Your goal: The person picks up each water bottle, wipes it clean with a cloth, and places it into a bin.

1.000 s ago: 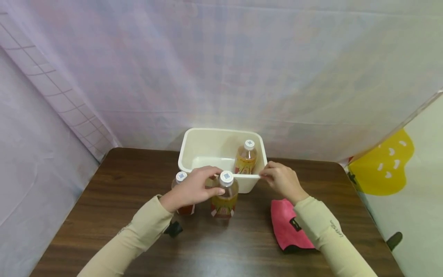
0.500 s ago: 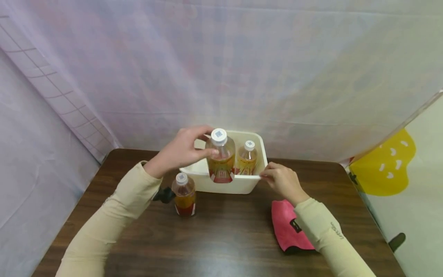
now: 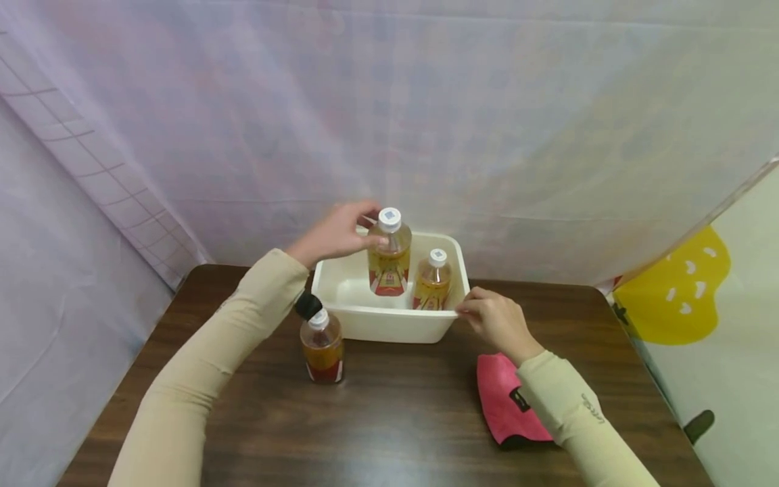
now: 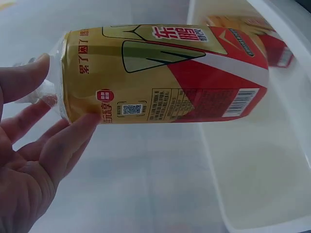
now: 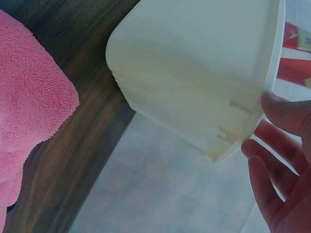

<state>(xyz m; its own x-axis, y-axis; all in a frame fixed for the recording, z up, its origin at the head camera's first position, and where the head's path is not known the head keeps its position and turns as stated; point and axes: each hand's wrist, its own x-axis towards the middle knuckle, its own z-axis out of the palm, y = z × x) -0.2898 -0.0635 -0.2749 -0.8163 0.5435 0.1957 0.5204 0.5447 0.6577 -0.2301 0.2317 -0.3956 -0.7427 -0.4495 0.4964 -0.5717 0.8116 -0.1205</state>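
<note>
My left hand (image 3: 338, 233) grips a drink bottle (image 3: 389, 264) by its neck, over the white plastic bin (image 3: 389, 326). The bottle is upright, with a white cap and a gold and red label (image 4: 165, 73). In the bin's right part stands a second, similar bottle (image 3: 433, 284). A third bottle (image 3: 323, 352) is on the table in front of the bin's left corner. At the bin's right front corner my right hand (image 3: 496, 319) pinches the rim (image 5: 272, 73) between thumb and fingers.
A pink cloth (image 3: 508, 399) with a dark tag lies on the brown wooden table (image 3: 389, 419), beside my right forearm. Pale curtains (image 3: 426, 122) hang behind and at the sides. A yellow shape (image 3: 675, 291) with white marks shows at the right.
My left hand has lifted the bottle from the table in front of the bin and carried it up and away over the bin. The right hand keeps its hold on the rim.
</note>
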